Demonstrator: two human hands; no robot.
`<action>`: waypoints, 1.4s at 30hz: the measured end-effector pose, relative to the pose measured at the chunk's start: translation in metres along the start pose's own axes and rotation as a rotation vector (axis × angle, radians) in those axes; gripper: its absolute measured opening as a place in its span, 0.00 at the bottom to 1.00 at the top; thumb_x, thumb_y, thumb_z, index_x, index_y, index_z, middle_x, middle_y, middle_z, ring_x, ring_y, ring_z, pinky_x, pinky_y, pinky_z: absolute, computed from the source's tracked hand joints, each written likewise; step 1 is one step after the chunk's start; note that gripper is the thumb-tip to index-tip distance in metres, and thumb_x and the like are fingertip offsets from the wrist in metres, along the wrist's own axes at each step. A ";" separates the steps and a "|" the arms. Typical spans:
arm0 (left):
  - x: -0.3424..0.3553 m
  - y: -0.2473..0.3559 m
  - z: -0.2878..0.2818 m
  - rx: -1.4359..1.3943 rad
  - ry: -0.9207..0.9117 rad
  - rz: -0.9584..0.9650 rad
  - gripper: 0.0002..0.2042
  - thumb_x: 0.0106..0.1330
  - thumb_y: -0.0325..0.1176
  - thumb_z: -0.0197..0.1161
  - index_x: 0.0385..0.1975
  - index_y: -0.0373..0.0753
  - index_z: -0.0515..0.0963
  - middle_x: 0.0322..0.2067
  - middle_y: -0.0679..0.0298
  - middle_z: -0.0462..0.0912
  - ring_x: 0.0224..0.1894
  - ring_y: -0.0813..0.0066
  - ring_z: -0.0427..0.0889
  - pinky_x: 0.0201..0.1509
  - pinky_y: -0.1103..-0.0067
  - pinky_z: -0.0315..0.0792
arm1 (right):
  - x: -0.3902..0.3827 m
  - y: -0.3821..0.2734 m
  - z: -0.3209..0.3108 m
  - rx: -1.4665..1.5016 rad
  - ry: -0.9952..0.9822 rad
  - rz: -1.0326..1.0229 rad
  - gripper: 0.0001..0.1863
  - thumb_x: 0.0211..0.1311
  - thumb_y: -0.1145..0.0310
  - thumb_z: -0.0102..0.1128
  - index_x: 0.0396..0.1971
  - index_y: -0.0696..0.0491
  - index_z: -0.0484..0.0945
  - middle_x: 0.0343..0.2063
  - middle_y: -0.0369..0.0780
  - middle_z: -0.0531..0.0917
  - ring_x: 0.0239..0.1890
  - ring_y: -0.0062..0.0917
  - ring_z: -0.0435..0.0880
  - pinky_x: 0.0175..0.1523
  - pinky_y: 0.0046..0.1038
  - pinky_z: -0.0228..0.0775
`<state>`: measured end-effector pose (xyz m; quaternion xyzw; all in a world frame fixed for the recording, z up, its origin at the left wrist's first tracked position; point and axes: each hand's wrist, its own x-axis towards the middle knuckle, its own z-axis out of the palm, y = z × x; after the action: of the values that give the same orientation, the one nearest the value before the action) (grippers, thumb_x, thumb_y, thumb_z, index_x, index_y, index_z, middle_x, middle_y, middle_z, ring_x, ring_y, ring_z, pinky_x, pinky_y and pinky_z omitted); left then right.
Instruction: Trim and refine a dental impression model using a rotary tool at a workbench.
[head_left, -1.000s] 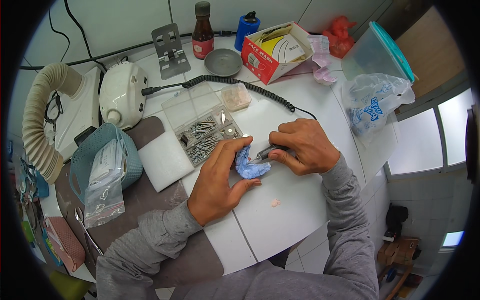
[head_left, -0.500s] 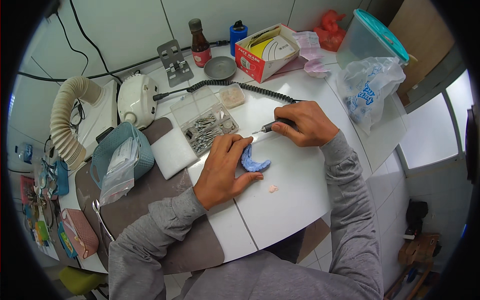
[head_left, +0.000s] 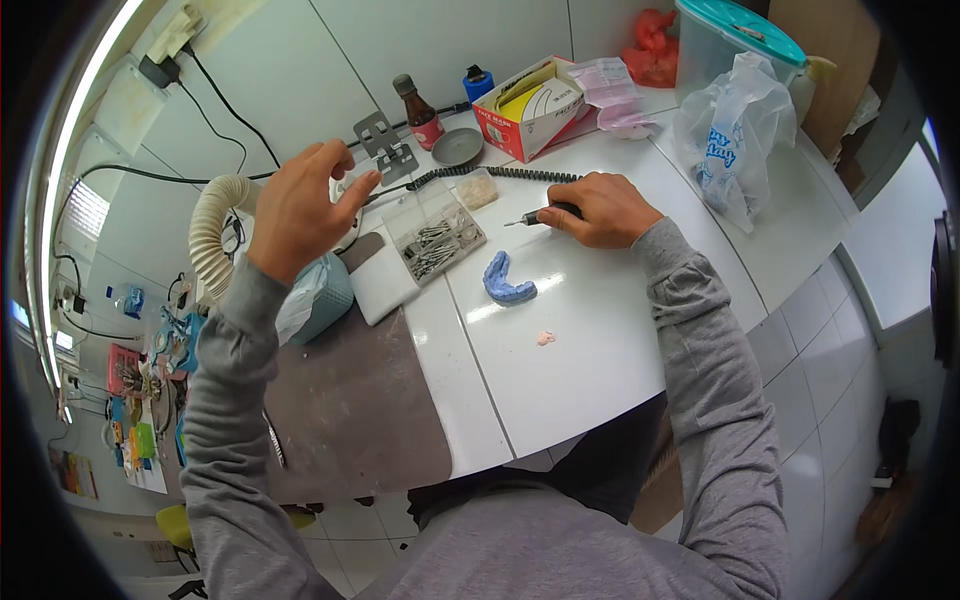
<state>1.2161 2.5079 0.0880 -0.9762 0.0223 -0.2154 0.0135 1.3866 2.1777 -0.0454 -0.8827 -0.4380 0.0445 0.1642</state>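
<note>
My right hand [head_left: 608, 210] grips a dark rotary handpiece [head_left: 540, 215], its thin bit pointing left above the white tabletop. My left hand [head_left: 305, 205] is raised at the upper left, thumb and fingers apart with nothing visible in them, over the white motor unit, which it largely hides. A blue horseshoe-shaped dental model [head_left: 510, 292] lies alone below the handpiece, a small pink lump [head_left: 545, 338] nearer me. Behind them sit a clear compartment box of metal bits [head_left: 432, 243] and a white foam block [head_left: 382, 284].
A teal basket [head_left: 325, 305], ribbed white hose [head_left: 207, 255] and brown mat [head_left: 350, 420] are left. Along the back stand a brown bottle [head_left: 418, 118], grey dish [head_left: 457, 147], red-and-white box [head_left: 520, 115], plastic bag [head_left: 740, 150] and teal-lidded container [head_left: 740, 25].
My left hand has let go of the blue model and risen toward the upper left. The handpiece has moved up, away from the model. The view has shifted, showing more on the left.
</note>
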 end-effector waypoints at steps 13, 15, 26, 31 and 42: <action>0.019 -0.093 0.100 0.672 -0.525 -0.310 0.33 0.49 0.66 0.80 0.40 0.40 0.94 0.42 0.57 0.95 0.46 0.57 0.95 0.47 0.62 0.88 | 0.002 -0.003 0.006 -0.008 0.016 -0.011 0.29 0.79 0.34 0.57 0.44 0.45 0.92 0.31 0.41 0.91 0.38 0.39 0.91 0.44 0.45 0.79; 0.017 -0.095 0.108 0.672 -0.506 -0.297 0.32 0.48 0.64 0.81 0.40 0.40 0.94 0.42 0.58 0.94 0.45 0.57 0.95 0.47 0.62 0.88 | 0.002 -0.003 0.006 -0.011 0.021 -0.016 0.29 0.79 0.34 0.57 0.44 0.45 0.92 0.31 0.41 0.91 0.38 0.39 0.91 0.44 0.45 0.79; 0.020 -0.089 0.110 0.690 -0.552 -0.285 0.24 0.52 0.56 0.78 0.41 0.44 0.94 0.41 0.63 0.94 0.45 0.61 0.94 0.40 0.65 0.84 | 0.003 -0.006 0.004 -0.042 0.009 0.009 0.30 0.80 0.34 0.57 0.44 0.48 0.91 0.34 0.42 0.92 0.40 0.40 0.91 0.44 0.44 0.79; 0.018 -0.089 0.112 0.683 -0.447 -0.262 0.24 0.47 0.55 0.80 0.37 0.41 0.94 0.39 0.58 0.94 0.43 0.57 0.95 0.43 0.63 0.86 | 0.001 -0.006 0.006 -0.029 0.035 -0.007 0.27 0.80 0.38 0.58 0.42 0.48 0.89 0.32 0.43 0.91 0.38 0.40 0.89 0.41 0.45 0.76; 0.018 -0.096 0.114 0.689 -0.435 -0.235 0.22 0.50 0.55 0.80 0.37 0.45 0.94 0.39 0.64 0.95 0.44 0.62 0.95 0.39 0.65 0.86 | 0.002 -0.007 0.003 -0.043 0.008 0.019 0.28 0.80 0.35 0.57 0.44 0.46 0.89 0.36 0.42 0.92 0.43 0.40 0.91 0.45 0.45 0.79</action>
<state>1.2840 2.6050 -0.0041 -0.9333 -0.1659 0.0008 0.3185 1.3816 2.1844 -0.0453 -0.8903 -0.4299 0.0330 0.1464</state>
